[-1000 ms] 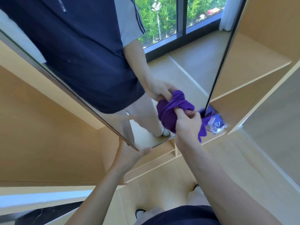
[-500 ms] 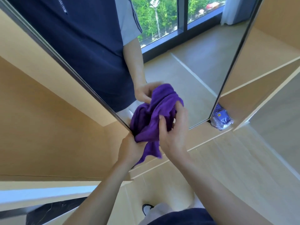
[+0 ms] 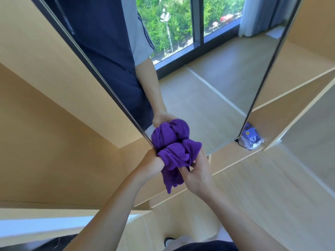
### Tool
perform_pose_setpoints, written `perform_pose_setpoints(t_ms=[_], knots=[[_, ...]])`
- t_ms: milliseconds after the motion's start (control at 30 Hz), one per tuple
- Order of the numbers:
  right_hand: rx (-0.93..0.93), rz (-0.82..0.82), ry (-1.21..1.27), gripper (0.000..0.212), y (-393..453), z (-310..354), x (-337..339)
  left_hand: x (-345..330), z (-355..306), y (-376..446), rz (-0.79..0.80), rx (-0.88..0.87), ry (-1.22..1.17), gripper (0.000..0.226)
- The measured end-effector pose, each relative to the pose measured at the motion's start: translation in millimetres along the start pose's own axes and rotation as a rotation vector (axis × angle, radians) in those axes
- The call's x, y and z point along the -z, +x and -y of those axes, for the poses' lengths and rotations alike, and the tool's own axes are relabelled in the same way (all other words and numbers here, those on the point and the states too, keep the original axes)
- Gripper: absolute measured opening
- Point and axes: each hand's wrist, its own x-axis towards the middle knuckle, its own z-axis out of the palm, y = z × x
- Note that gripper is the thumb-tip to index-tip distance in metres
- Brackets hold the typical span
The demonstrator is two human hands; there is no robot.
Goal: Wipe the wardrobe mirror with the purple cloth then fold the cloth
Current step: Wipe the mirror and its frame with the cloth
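The purple cloth (image 3: 175, 158) is bunched up against the lower left corner of the wardrobe mirror (image 3: 208, 98). My left hand (image 3: 152, 163) grips the bunch from the left, close to the mirror's dark frame edge. My right hand (image 3: 196, 175) pinches the cloth's lower right folds, just below the glass. A loose tail of cloth hangs down between my hands. The mirror reflects the cloth, a hand, an arm and a dark shirt.
Pale wood wardrobe panels surround the mirror. A plastic bag with blue packaging (image 3: 251, 139) lies on the shelf at the mirror's lower right corner. Open wooden shelves (image 3: 293, 98) sit to the right. The reflection shows a window and greenery.
The cloth moved from the mirror's bottom right area to its lower left corner. My left hand left the wardrobe edge and took hold of the cloth; both hands grip it now.
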Motion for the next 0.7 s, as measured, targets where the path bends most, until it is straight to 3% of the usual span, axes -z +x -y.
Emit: perform_pose_setpoints(t_ms=[67,167,267,367,500,600,700], knots=[[-0.092,-0.131,0.024,0.029,8.4,6.0,0.5,2.3,-7.5,11.7,0.039,0.008,0.05,0.034],[-0.219,-0.468,0.088,0.011,44.9,23.5,18.3,10.1,-9.7,10.4,0.066,0.024,0.012,0.051],[-0.251,-0.62,0.185,0.014,76.9,55.3,37.4,13.7,-4.7,2.7,0.023,-0.031,-0.075,0.063],[-0.108,-0.622,0.183,0.021,86.2,99.8,34.9,16.7,-16.0,-4.7,-0.017,-0.199,-0.191,0.054],[0.234,-0.612,0.074,0.042,91.7,154.0,8.7,19.7,-41.1,-19.2,-0.033,-0.401,-0.282,0.081],[0.487,-0.431,-0.09,0.045,83.2,160.6,-18.4,19.5,-49.0,-28.1,-0.063,-0.425,-0.341,0.081],[0.577,-0.189,-0.256,0.046,63.9,122.9,-34.4,24.1,-55.8,-35.5,-0.092,-0.427,-0.386,0.077]])
